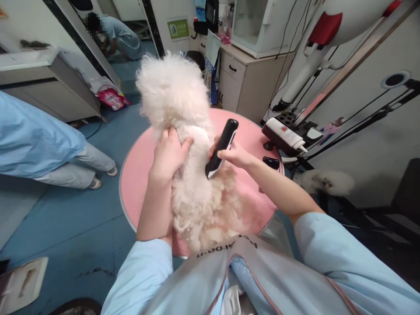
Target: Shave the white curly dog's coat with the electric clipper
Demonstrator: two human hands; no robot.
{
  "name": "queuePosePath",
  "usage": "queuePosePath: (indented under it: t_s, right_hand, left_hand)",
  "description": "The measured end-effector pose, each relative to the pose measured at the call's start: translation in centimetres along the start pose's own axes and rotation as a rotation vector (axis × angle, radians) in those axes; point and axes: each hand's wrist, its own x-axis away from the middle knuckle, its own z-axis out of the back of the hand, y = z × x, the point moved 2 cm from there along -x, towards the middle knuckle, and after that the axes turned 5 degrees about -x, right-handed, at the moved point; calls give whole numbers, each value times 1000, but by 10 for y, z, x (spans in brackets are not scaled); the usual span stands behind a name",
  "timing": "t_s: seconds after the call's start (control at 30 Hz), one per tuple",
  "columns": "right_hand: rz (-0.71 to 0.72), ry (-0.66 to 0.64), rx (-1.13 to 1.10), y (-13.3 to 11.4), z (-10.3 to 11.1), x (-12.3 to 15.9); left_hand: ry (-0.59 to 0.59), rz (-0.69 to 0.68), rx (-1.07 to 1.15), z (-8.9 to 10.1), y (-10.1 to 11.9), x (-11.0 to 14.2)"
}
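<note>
Apron [226,258] has dark print along its top edge, upside down, not legible. Green wall sign [178,29]: text too small to read.

Bare pink table [138,168] lies open left of the dog [183,131]; on the right a small black case [271,163] and a tool tray [288,135] crowd the table edge

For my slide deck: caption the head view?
Left hand steadies white dog on pink table; right hand holds black clipper.
</note>
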Motion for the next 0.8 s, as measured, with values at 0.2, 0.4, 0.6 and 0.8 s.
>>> queuePosePath:
  t_s: [0.2,0.4,0.6,0.8]
  right_hand:
    - [-70,-138,78,12,-19,50]
    - [165,205,60,-5,-17,34]
    - [101,125,199,21,-51,57]
    - [253,60,244,27,-64,98]
  left_hand:
    - [92,54,24,-4,-5,-8]
    - [187,81,65,-11,-12,-15]
    - [194,113,71,-14,-14,-18]
    - [-3,-40,271,-9,-32,9]
